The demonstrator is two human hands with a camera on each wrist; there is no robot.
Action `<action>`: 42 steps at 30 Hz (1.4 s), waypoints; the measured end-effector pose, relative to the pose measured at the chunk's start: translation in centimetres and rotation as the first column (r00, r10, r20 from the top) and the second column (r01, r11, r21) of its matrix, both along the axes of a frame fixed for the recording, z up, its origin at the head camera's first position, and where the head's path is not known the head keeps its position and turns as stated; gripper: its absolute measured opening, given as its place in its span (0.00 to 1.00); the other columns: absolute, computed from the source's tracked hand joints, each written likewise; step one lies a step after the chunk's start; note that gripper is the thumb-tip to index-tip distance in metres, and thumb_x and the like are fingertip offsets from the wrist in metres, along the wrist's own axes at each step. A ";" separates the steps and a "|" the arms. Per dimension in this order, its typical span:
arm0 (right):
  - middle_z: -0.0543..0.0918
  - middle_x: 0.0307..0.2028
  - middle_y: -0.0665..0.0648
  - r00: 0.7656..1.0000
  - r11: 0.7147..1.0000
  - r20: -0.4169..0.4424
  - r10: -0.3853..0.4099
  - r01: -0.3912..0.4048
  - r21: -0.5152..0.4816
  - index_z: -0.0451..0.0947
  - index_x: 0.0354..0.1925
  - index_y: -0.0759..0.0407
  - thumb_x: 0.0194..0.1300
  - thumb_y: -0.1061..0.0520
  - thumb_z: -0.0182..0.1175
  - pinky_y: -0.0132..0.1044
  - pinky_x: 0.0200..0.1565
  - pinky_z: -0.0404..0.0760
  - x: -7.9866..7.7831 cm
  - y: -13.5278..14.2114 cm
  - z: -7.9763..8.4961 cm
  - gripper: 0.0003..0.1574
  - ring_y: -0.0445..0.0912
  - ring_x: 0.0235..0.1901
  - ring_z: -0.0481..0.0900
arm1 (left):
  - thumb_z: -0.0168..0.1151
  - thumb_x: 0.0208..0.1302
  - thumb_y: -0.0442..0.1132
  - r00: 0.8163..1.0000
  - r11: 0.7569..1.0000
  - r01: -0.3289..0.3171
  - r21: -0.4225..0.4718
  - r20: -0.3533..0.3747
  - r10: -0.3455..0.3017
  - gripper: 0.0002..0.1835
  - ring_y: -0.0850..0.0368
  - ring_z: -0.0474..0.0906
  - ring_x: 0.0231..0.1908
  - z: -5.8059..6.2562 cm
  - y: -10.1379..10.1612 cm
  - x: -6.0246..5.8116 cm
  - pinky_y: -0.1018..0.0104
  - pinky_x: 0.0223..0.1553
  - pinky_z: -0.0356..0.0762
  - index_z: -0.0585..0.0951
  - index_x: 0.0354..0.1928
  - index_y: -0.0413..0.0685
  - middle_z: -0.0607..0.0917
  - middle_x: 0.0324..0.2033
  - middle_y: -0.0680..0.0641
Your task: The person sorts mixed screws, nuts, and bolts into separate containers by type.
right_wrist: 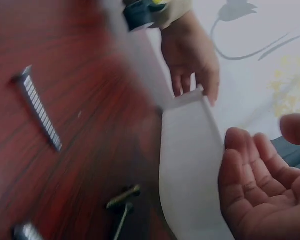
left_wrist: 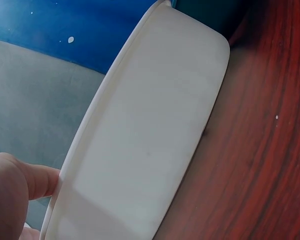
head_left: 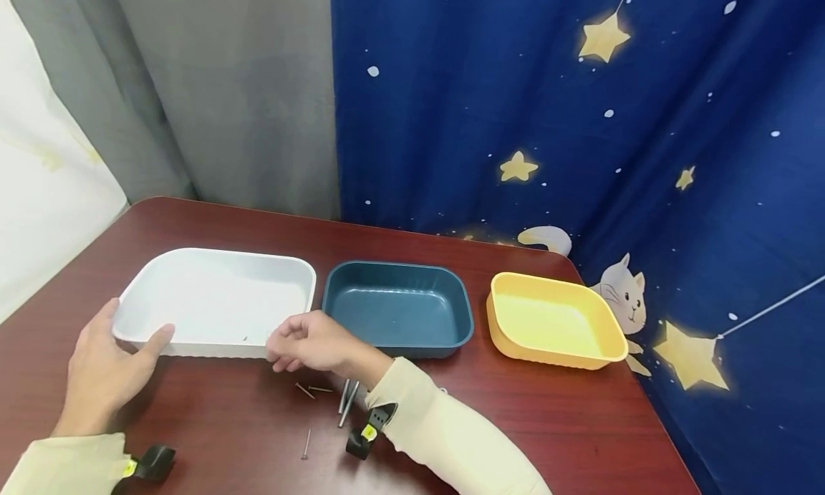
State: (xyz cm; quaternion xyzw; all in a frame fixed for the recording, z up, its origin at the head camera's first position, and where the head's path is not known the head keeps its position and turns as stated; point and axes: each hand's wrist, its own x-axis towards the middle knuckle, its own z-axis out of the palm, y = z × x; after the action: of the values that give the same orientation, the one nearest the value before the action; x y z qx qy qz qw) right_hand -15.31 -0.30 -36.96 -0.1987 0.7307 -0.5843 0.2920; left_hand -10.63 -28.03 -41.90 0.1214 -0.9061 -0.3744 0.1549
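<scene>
A white plastic tray [head_left: 193, 350] stands on the left of the table. My left hand [head_left: 106, 377] holds its near left corner, thumb over the front rim and fingers along the left side. At its near right corner is my right hand [head_left: 316, 344], its loosely bent fingers [right_wrist: 245, 170] right at the rim and the thumb apart from them, with nothing in its grasp. A tiny dark piece [head_left: 245, 339] shows inside the tray by the front wall. Below the right hand lie thin screws [head_left: 305, 390] and thicker metal rods [head_left: 349, 405]; a single screw [head_left: 306, 445] lies nearer me.
A dark blue tray [head_left: 399, 352] stands close to the white tray's right side. Farther right is a yellow tray [head_left: 548, 355]. The reddish-brown table [head_left: 554, 423] ends at a grey curtain [head_left: 238, 94] and a blue star-patterned curtain [head_left: 438, 108].
</scene>
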 end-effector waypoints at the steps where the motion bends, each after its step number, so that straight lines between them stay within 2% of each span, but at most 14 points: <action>1: 0.86 0.30 0.57 0.998 0.997 -0.065 0.019 -0.014 0.072 0.80 0.40 0.67 0.67 0.61 0.61 0.30 0.32 0.81 0.0 0.1 0.0 0.07 0.40 0.26 0.83 | 0.59 0.66 0.49 1.000 1.000 -0.002 0.000 0.003 0.002 0.48 0.22 0.47 0.66 0.0 0.0 0.0 0.28 0.61 0.47 0.44 0.72 0.28 0.52 0.67 0.21; 4: 0.83 0.23 0.46 0.962 0.956 -0.247 0.119 -0.044 0.289 0.80 0.36 0.55 0.65 0.56 0.64 0.26 0.31 0.77 0.1 0.4 -0.2 0.03 0.35 0.25 0.81 | 0.59 0.66 0.49 1.000 1.000 -0.005 0.002 0.009 0.005 0.48 0.23 0.46 0.67 0.2 0.1 -0.1 0.28 0.61 0.47 0.44 0.72 0.27 0.51 0.67 0.20; 8: 0.79 0.21 0.36 0.864 0.858 -0.414 0.286 -0.038 0.512 0.80 0.36 0.47 0.64 0.49 0.65 0.22 0.30 0.72 0.3 0.4 -0.4 0.06 0.29 0.23 0.76 | 0.59 0.66 0.50 1.000 1.000 -0.019 -0.007 0.015 0.019 0.48 0.22 0.46 0.66 0.2 0.1 -0.2 0.28 0.61 0.48 0.44 0.72 0.27 0.51 0.67 0.20; 12: 0.76 0.21 0.33 0.774 0.765 -0.482 0.410 -0.004 0.644 0.79 0.38 0.46 0.63 0.46 0.66 0.19 0.28 0.70 0.7 0.2 -0.9 0.09 0.27 0.20 0.73 | 0.59 0.66 0.50 0.999 0.999 -0.030 -0.015 0.020 0.030 0.48 0.22 0.49 0.65 0.2 0.0 -0.2 0.28 0.60 0.49 0.44 0.72 0.28 0.53 0.66 0.20; 16: 0.74 0.20 0.35 0.685 0.677 -0.520 0.511 0.052 0.734 0.78 0.39 0.45 0.61 0.44 0.67 0.19 0.27 0.68 0.8 -0.1 -1.2 0.12 0.27 0.21 0.71 | 0.60 0.65 0.49 0.999 0.999 -0.036 -0.019 0.016 0.036 0.48 0.21 0.50 0.64 0.0 0.0 -0.2 0.27 0.59 0.50 0.45 0.72 0.28 0.55 0.65 0.20; 19: 0.73 0.20 0.37 0.639 0.618 -0.526 0.562 0.099 0.780 0.78 0.36 0.45 0.59 0.42 0.69 0.22 0.26 0.69 0.9 -0.3 -1.1 0.13 0.30 0.22 0.71 | 0.61 0.65 0.50 0.999 0.999 -0.040 -0.018 0.020 0.040 0.49 0.21 0.50 0.64 -0.2 0.0 -0.3 0.27 0.59 0.50 0.45 0.72 0.27 0.54 0.65 0.20; 22: 0.73 0.21 0.39 0.619 0.580 -0.522 0.586 0.128 0.804 0.77 0.32 0.45 0.56 0.42 0.71 0.25 0.24 0.70 0.9 -0.3 -1.1 0.14 0.33 0.23 0.71 | 0.60 0.65 0.50 0.999 0.999 -0.035 -0.015 0.021 0.036 0.49 0.21 0.49 0.65 -0.3 0.1 -0.5 0.27 0.59 0.49 0.45 0.72 0.27 0.54 0.65 0.19; 28: 0.73 0.23 0.41 0.598 0.534 -0.497 0.629 0.133 0.835 0.77 0.32 0.45 0.53 0.43 0.74 0.25 0.25 0.71 1.0 -0.4 -1.6 0.16 0.35 0.22 0.71 | 0.59 0.66 0.51 0.998 0.999 -0.043 -0.020 0.039 0.043 0.49 0.21 0.48 0.65 -0.2 -0.1 -0.4 0.28 0.60 0.49 0.44 0.72 0.27 0.52 0.66 0.20; 32: 0.73 0.24 0.40 0.581 0.525 -0.493 0.647 0.128 0.841 0.77 0.33 0.44 0.53 0.46 0.74 0.24 0.25 0.70 1.1 -0.6 -2.2 0.15 0.34 0.23 0.71 | 0.59 0.66 0.51 0.998 0.998 -0.047 -0.034 0.033 0.048 0.49 0.22 0.46 0.66 -0.4 -0.4 -0.2 0.28 0.61 0.48 0.44 0.72 0.26 0.52 0.66 0.19; 37: 0.73 0.22 0.40 0.571 0.538 -0.512 0.642 0.140 0.831 0.76 0.29 0.44 0.54 0.51 0.74 0.23 0.25 0.70 1.0 -0.6 -2.4 0.13 0.33 0.23 0.71 | 0.59 0.66 0.52 0.999 0.998 -0.040 -0.047 0.020 0.041 0.50 0.22 0.45 0.67 -0.5 -0.6 -0.4 0.28 0.61 0.46 0.43 0.71 0.25 0.51 0.66 0.19; 42: 0.72 0.20 0.39 0.581 0.520 -0.505 0.639 0.158 0.839 0.75 0.26 0.42 0.55 0.54 0.71 0.24 0.21 0.69 1.0 -0.3 -2.3 0.13 0.34 0.20 0.70 | 0.59 0.65 0.51 1.000 0.999 -0.018 -0.045 0.014 0.018 0.49 0.21 0.46 0.66 -0.5 -0.5 -0.7 0.27 0.60 0.47 0.44 0.71 0.26 0.53 0.65 0.18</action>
State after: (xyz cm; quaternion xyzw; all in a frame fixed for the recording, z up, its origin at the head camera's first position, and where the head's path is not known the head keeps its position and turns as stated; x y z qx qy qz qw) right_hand -14.29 -0.64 -39.30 -0.3822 0.9191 0.0269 0.0922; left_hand -11.33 -28.54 -42.35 0.1288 -0.9142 -0.3518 0.1545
